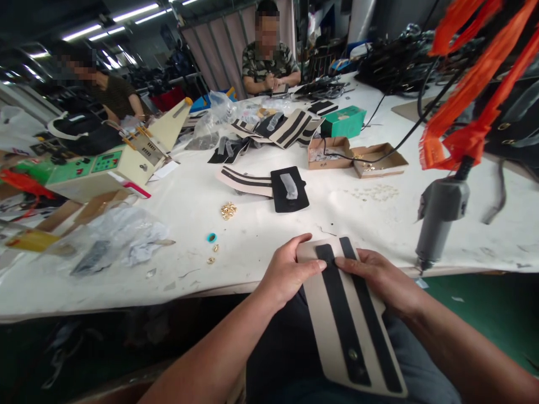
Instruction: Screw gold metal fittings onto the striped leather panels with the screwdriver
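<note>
A beige panel with two black stripes [352, 314] lies tilted over my lap, its far end by the table edge. My left hand [290, 266] grips its far left corner, thumb pressed on top of a black stripe. From the other side my right hand [379, 275] holds the far right edge, its thumb also on top, close to the left thumb. The fingers beneath the panel are hidden. Near the panel's lower end a small round metal fitting [352, 354] sits on the left stripe. Ahead lies a black flap piece [290, 189] joined to or overlapping another striped strip [246, 182].
A grey electric screwdriver [440, 221] hangs at right on orange wrapping. Gold fittings [228, 211] and a small blue ring-shaped item [211, 238] lie at left. Cardboard boxes [379, 161], a green box [343, 121] and striped pieces [290, 128] stand farther back. Two people sit across the table.
</note>
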A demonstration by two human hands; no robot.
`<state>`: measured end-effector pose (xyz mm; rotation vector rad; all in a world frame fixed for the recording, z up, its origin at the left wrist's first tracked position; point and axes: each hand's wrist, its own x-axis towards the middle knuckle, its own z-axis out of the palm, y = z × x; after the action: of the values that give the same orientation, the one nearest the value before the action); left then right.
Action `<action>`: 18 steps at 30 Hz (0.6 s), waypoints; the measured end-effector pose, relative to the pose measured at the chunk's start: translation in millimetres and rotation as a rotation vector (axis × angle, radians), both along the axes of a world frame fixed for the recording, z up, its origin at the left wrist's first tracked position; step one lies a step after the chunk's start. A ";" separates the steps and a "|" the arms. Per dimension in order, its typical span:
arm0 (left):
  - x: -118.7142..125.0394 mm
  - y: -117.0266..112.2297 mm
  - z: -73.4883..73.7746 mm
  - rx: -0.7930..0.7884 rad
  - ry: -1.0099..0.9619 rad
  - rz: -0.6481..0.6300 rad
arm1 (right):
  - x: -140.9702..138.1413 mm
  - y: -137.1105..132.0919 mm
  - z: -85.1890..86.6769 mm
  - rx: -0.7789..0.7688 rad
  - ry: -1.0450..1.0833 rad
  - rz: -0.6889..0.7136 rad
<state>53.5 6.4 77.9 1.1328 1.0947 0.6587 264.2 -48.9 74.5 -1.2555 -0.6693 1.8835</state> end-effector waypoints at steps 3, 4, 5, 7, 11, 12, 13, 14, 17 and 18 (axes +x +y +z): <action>0.5 6.5 -2.1 -0.004 0.010 -0.011 | 0.1 2.8 0.3 -0.016 -0.024 -0.001; 1.3 8.4 -2.9 -0.006 0.008 -0.009 | 0.4 4.2 0.4 -0.021 -0.039 0.004; 2.3 10.5 -3.9 -0.011 0.004 -0.006 | 1.1 6.0 0.5 -0.025 -0.060 0.012; 5.1 15.3 -6.4 -0.029 -0.004 0.000 | 4.0 11.4 0.5 -0.034 -0.124 0.039; 12.3 26.0 -10.2 -0.090 0.015 -0.004 | 16.1 28.3 -0.3 0.004 -0.335 0.169; 14.1 27.9 -10.2 -0.110 0.019 -0.004 | 19.5 32.4 -0.1 0.022 -0.384 0.203; 15.5 29.0 -9.7 -0.135 0.020 -0.002 | 22.5 35.7 0.4 0.032 -0.425 0.236; 16.6 29.3 -8.7 -0.163 0.020 -0.001 | 24.9 37.7 1.5 0.030 -0.453 0.262; 17.6 24.9 -4.4 -0.220 0.035 -0.030 | 27.7 35.5 6.7 -0.009 -0.445 0.299; 17.5 22.7 -3.3 -0.218 0.055 -0.042 | 27.3 33.0 8.2 -0.017 -0.427 0.303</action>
<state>71.1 29.0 74.6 0.9878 1.1564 0.4657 291.5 -15.9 82.7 -1.6642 -1.1224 1.8697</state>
